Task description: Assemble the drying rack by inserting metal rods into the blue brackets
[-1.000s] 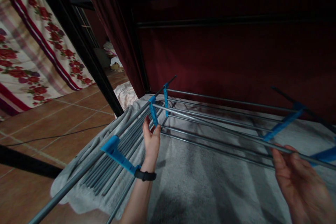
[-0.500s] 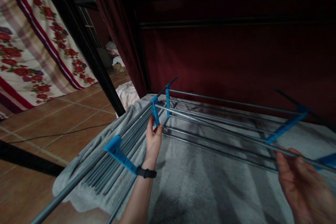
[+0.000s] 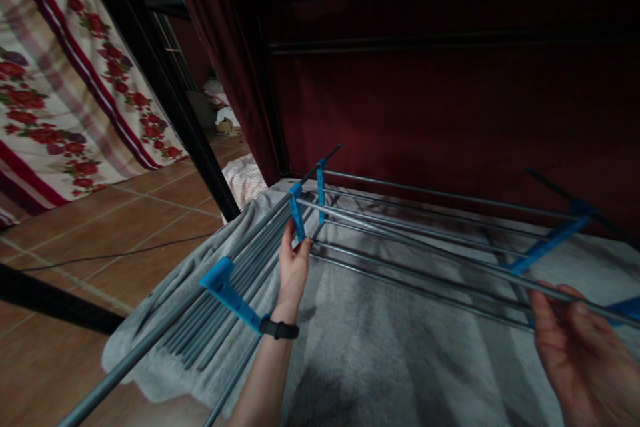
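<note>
Pinching a flat blue plastic bracket (image 3: 298, 215) of the grey tubular metal drying rack (image 3: 150, 345), left hand (image 3: 293, 268) is clamped thumb-to-fingers, matte black wristband (image 3: 279, 329) on it. Right hand (image 3: 573, 340), well apart, touches a thin shiny round rod (image 3: 425, 245) with its fingertips; clamped or loose, can't tell. Rack lies over a fuzzy grey blanket (image 3: 390, 360) on glossy terracotta tiles (image 3: 75, 267)

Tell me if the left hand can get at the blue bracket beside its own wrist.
Probably yes. The left hand pinches the upper blue connector, and the blue bracket sits right beside its wrist, above the bundled rods with nothing over it. Drawing the hand back should reach it.
</note>
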The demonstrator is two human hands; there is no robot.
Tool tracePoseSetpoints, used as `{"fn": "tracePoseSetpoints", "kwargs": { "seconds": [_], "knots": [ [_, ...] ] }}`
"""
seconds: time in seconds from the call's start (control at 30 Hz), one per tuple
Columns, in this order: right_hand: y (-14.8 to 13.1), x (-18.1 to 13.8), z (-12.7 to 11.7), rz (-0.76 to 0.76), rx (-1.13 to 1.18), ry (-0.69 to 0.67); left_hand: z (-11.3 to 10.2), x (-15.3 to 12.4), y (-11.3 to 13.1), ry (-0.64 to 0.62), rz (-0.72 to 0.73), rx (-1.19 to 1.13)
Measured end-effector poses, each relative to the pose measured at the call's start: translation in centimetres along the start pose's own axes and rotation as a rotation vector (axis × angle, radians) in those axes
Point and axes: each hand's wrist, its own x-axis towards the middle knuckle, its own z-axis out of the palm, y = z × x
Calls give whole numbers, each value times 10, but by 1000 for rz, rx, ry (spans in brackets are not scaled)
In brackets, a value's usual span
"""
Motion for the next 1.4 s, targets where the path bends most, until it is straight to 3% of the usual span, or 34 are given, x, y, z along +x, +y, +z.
{"fn": "tracePoseSetpoints", "kwargs": {
  "seconds": [0.33,1.4],
  "knots": [
    [0,5,3,-3,25,51,0,2,-3,1,9,6],
    [7,5,-3,23,-28,24,0,1,-1,12,-8,26]
  ]
}}
